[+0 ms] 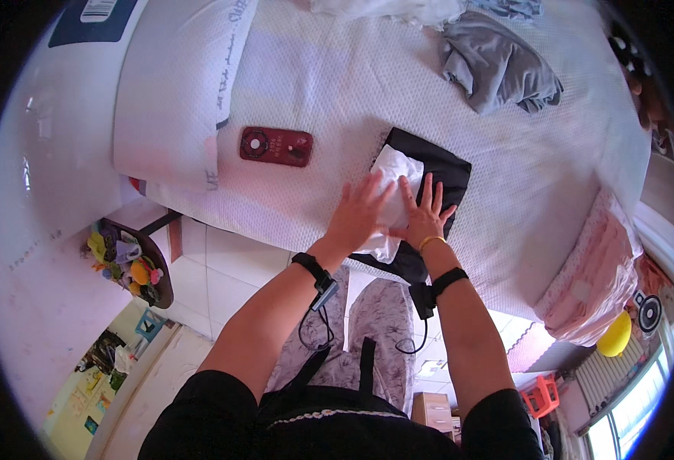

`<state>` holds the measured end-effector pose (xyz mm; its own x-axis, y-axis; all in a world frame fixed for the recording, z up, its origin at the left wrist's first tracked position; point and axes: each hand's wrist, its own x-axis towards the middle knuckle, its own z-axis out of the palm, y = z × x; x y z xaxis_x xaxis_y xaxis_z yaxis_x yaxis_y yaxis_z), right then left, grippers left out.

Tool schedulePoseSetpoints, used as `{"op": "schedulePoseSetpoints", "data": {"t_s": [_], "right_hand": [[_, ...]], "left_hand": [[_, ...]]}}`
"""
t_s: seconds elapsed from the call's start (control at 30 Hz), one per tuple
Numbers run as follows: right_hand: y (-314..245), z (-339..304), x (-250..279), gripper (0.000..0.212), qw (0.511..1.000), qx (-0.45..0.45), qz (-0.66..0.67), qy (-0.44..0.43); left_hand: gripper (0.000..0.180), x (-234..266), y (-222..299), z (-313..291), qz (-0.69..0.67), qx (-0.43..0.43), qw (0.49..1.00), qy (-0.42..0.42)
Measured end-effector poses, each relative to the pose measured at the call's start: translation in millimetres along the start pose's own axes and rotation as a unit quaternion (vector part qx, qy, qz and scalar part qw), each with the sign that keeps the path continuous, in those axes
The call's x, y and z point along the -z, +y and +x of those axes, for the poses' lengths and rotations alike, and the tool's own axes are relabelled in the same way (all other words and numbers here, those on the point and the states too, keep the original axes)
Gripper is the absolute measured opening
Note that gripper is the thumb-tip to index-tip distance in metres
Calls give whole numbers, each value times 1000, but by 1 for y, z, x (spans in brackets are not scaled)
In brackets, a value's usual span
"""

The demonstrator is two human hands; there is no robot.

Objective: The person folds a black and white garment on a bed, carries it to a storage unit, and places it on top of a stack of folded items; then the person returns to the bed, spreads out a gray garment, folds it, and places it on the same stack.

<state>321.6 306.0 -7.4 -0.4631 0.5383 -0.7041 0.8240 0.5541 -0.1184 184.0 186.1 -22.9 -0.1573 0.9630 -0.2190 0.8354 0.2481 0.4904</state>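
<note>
A folded black cloth (450, 170) lies near the front edge of the bed, with a smaller white cloth (398, 162) laid over its left part. My left hand (361, 208) rests on the white cloth's left side, fingers stretched out and pointing away from me. Beside it, my right hand (426, 215) is spread with its fingertips reaching across the white cloth and onto the black one. Both palms face down, and neither hand grips anything. The exact kind of either cloth does not show.
To the left on the bed sheet (306, 84) lies a phone in a red case (276, 146), next to a white pillow (172, 92). A crumpled grey cloth (498, 65) is at the far right. A pink ruffled cushion (593, 276) sits at the right edge.
</note>
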Motion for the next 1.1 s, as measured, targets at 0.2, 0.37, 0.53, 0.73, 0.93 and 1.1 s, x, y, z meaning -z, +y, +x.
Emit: {"op": "schedulePoseSetpoints", "data": {"t_s": [0.2, 0.37, 0.53, 0.73, 0.93, 1.1], "right_hand": [[20, -24, -35, 140, 994, 85, -63, 1], [44, -54, -67, 140, 998, 38, -3, -45], [65, -69, -92, 138, 989, 16, 139, 50], [94, -48, -90, 123, 922, -11, 344, 179], [127, -15, -83, 109, 857, -32, 512, 41], [135, -21, -89, 95, 891, -16, 452, 33]], "left_hand": [[141, -3, -18, 6, 97, -64, 989, -96], [139, -11, -10, -2, 68, 10, 990, -127], [131, -14, -7, -9, -8, 84, 991, -102], [103, -44, -23, -3, -106, 73, 991, 32], [85, -54, -5, 11, -192, 278, 939, 64], [65, -28, 8, 19, -291, 364, 885, -10]]}}
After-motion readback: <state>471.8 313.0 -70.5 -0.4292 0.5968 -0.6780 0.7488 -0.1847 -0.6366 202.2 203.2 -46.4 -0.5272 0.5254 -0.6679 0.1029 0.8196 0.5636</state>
